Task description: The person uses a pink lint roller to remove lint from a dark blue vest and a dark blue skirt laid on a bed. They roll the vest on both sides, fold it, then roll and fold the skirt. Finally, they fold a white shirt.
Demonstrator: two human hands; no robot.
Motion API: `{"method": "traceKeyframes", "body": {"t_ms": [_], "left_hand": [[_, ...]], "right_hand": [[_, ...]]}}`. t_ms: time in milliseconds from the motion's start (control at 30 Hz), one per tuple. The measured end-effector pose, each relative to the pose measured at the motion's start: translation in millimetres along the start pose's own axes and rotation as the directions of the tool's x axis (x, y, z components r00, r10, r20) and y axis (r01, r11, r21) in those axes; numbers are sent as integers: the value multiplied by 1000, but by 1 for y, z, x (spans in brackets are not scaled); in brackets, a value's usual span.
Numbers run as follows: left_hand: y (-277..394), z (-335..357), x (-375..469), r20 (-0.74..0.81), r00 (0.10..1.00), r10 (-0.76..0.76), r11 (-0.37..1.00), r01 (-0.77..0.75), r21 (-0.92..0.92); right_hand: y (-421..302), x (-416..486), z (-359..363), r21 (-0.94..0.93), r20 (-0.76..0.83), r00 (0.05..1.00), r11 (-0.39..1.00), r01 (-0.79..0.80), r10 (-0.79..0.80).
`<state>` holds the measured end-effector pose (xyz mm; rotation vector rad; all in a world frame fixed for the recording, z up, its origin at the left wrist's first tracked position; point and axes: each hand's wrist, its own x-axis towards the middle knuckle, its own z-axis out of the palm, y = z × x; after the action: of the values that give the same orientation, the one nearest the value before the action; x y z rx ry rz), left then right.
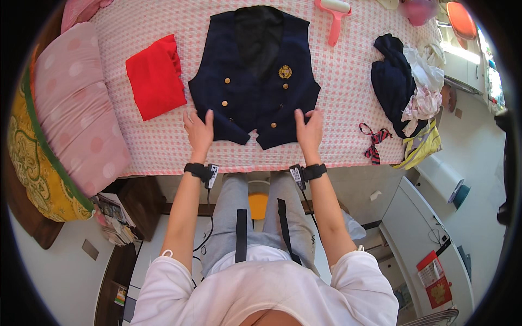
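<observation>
A navy double-breasted waistcoat [255,93] with gold buttons and a crest lies spread flat on a pink-and-white checked bedcover [163,157], its neck away from me. My left hand [199,128] rests at its lower left side edge, thumb up against the cloth. At the lower right side edge is my right hand [309,128], thumb on the cloth. Whether either hand pinches the fabric cannot be told. A folded red cloth [156,77] lies to the left of the waistcoat. Beyond it to the right sits a pink lint roller [335,20].
At the right lie a heap of navy [391,77] and white clothes [424,81], a striped bow tie [374,142] and a yellow-grey cloth [424,144]. Pink dotted bedding [77,106] and a yellow patterned cushion [38,163] stand left. Cables hang from both wrist straps.
</observation>
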<state>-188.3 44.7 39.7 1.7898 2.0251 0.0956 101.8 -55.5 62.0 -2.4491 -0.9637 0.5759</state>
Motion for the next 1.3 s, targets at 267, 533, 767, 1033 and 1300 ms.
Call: {"method": "traceKeyframes", "body": {"t_ms": [267,533,767,1033,1300], "left_hand": [[-44,27,50,469,859,-206,301,512,-805],[-38,-9,41,126,979,-162,864,203,-461],[55,12,28,-105,807,580,813,-581,28],[126,64,12,305,885,351,908,-401,119],[97,29,39,565,774,286,829,96,-551]], "right_hand": [[70,41,34,390,302,901,822,-416,313],[92,12,-2,74,13,998,995,-67,67],[61,3,6,-153,-99,994,986,-63,48],[-16,44,42,-10,56,795,796,605,-604],[-49,109,61,60,500,569,682,729,-653]]}}
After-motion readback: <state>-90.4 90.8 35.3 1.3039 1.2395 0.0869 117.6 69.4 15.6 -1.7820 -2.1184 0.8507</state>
